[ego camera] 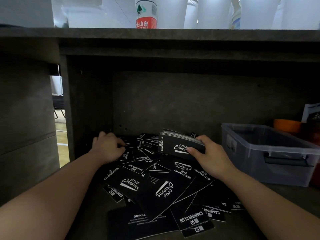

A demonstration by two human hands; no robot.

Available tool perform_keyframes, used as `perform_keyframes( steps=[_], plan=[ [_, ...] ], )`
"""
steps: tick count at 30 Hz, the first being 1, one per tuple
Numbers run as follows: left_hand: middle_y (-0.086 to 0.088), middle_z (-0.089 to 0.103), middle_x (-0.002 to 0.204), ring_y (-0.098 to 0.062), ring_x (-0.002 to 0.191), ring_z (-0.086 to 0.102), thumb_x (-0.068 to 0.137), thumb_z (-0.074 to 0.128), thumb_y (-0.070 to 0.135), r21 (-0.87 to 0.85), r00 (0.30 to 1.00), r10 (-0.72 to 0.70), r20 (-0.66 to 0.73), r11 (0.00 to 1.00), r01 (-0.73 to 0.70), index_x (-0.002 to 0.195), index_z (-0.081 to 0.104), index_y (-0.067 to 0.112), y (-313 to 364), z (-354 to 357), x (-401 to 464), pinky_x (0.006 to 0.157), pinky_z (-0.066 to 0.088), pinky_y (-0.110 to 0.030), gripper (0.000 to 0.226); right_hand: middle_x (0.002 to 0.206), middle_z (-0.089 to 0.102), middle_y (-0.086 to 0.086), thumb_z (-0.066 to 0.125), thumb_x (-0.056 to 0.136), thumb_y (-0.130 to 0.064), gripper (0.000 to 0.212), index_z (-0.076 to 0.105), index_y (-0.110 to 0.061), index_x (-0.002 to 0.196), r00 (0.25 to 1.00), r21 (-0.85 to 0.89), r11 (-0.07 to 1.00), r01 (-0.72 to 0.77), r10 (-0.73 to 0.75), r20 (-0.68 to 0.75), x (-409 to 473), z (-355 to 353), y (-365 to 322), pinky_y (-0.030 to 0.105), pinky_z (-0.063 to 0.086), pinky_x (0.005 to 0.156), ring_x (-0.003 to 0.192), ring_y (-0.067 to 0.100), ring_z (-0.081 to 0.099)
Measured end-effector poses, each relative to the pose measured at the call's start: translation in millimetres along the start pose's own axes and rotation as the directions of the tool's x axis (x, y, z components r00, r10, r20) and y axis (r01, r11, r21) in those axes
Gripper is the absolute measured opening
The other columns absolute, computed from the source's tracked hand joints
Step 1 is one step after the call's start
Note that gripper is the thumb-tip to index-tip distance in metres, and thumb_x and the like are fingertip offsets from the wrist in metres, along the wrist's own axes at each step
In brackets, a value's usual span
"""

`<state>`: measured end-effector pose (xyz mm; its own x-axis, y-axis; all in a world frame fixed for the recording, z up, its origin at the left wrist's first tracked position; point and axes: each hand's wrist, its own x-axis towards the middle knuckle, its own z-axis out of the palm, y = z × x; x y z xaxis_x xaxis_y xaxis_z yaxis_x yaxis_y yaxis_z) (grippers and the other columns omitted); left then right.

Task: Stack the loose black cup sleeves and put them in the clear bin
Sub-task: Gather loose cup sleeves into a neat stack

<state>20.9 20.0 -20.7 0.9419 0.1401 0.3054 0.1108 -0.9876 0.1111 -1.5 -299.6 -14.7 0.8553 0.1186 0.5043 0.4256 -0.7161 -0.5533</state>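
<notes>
my right hand point(210, 158) is closed around a stack of black cup sleeves point(180, 144), thumb pressed on the printed front face and fingers wrapped behind the right end. the stack is held just above the heap, its long axis running left to right, the front face tipped toward me and the layered top edges showing toward the back wall. my left hand point(108, 147) is curled palm down at the far left edge of the heap, fingertips point(123, 144) touching a flat sleeve there; i cannot tell whether it has pinched one or only rests on it. the loose black cup sleeves point(159, 189) lie flat and overlapping across the dark shelf point(259, 227), pointing in mixed directions, some print upside down to me. the clear bin point(270, 153) sits on the same shelf to the right of the heap, near my right hand but apart from it, lid off, with a dark latch on its near side.
</notes>
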Motion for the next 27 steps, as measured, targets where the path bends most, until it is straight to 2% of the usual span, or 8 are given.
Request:
perform_keyframes(
  steps=[3, 7, 10, 14, 18, 21, 23, 27],
  plan=[
    [-0.001, 0.049, 0.136, -0.027, 0.13, 0.033, 0.091, 0.054, 0.045, -0.072, 0.999, -0.012, -0.052, 0.997, 0.008, 0.113, 0.06, 0.037, 1, 2, -1, 0.104, 0.029, -0.041, 0.024, 0.096, 0.062, -0.009, 0.063, 0.089, -0.04, 0.028, 0.055, -0.026, 0.111, 1.0, -0.003, 1.0, 0.001, -0.001, 0.004, 0, 0, 0, 0.019, 0.038, 0.072, 0.086, 0.007, 0.057],
    [-0.006, 0.042, 0.149, -0.03, 0.141, 0.026, 0.095, 0.043, 0.056, -0.143, 0.984, -0.134, 0.117, 0.978, 0.15, 0.146, 0.031, 0.03, -1, 6, -1, 0.111, 0.024, -0.042, 0.058, 0.1, 0.065, -0.006, 0.063, 0.089, -0.04, 0.027, 0.055, -0.026, 0.11, 1.0, 0.001, 1.0, 0.002, -0.002, 0.009, 1, 0, 1, 0.021, 0.04, 0.075, 0.09, 0.009, 0.059],
    [-0.007, 0.038, 0.153, -0.032, 0.141, 0.028, 0.093, 0.039, 0.065, -0.124, 0.98, -0.151, 0.13, 0.978, 0.167, 0.15, 0.027, 0.029, -6, 7, 1, 0.112, 0.025, -0.044, 0.068, 0.101, 0.065, -0.006, 0.063, 0.089, -0.04, 0.027, 0.055, -0.026, 0.11, 1.0, 0.003, 1.0, -0.001, 0.001, 0.01, 0, 0, 2, 0.022, 0.041, 0.076, 0.091, 0.01, 0.059],
    [-0.008, 0.053, 0.135, -0.03, 0.125, 0.048, 0.085, 0.039, 0.075, -0.116, 0.993, -0.113, 0.023, 0.987, 0.115, 0.132, 0.053, 0.032, -8, 5, 1, 0.103, 0.039, -0.042, 0.066, 0.097, 0.064, -0.007, 0.064, 0.088, -0.04, 0.027, 0.056, -0.025, 0.11, 1.0, -0.013, 1.0, 0.002, -0.002, 0.001, 1, 0, 2, 0.021, 0.039, 0.074, 0.089, 0.009, 0.058],
    [-0.001, 0.07, 0.103, -0.015, 0.09, 0.06, 0.09, 0.058, 0.052, -0.332, 0.991, -0.002, -0.137, 0.942, -0.044, 0.103, 0.072, 0.024, -10, 0, 0, 0.08, 0.046, -0.028, 0.034, 0.099, 0.065, -0.006, 0.064, 0.088, -0.041, 0.027, 0.055, -0.026, 0.109, 1.0, -0.006, 1.0, -0.007, 0.007, 0.006, 1, 1, 2, 0.022, 0.04, 0.074, 0.09, 0.009, 0.058],
    [-0.001, 0.072, 0.094, -0.02, 0.09, 0.065, 0.094, 0.059, 0.039, -0.323, 0.952, 0.027, -0.306, 0.937, -0.131, 0.096, 0.073, 0.023, -13, -2, 1, 0.079, 0.051, -0.033, 0.021, 0.1, 0.064, -0.006, 0.063, 0.089, -0.041, 0.027, 0.055, -0.026, 0.11, 1.0, -0.005, 1.0, -0.009, 0.009, 0.013, 0, 0, 2, 0.023, 0.041, 0.076, 0.092, 0.01, 0.058],
    [0.0, 0.071, 0.09, -0.021, 0.085, 0.065, 0.095, 0.058, 0.033, -0.34, 0.888, 0.038, -0.458, 0.915, -0.215, 0.096, 0.071, 0.02, -12, -4, 1, 0.076, 0.051, -0.033, 0.018, 0.099, 0.063, -0.007, 0.063, 0.089, -0.041, 0.027, 0.054, -0.026, 0.11, 1.0, -0.003, 1.0, -0.007, 0.007, 0.015, 0, 0, 2, 0.023, 0.04, 0.075, 0.091, 0.01, 0.058],
    [0.005, 0.06, 0.076, -0.007, 0.071, 0.055, 0.097, 0.057, 0.026, -0.523, 0.785, 0.028, -0.619, 0.731, -0.439, 0.083, 0.061, 0.017, 8, -17, -8, 0.064, 0.042, -0.019, 0.017, 0.097, 0.063, -0.009, 0.063, 0.089, -0.04, 0.026, 0.055, -0.026, 0.109, 1.0, 0.001, 1.0, 0.003, -0.003, 0.006, 0, 0, 2, 0.023, 0.041, 0.075, 0.09, 0.009, 0.058]
  ],
)
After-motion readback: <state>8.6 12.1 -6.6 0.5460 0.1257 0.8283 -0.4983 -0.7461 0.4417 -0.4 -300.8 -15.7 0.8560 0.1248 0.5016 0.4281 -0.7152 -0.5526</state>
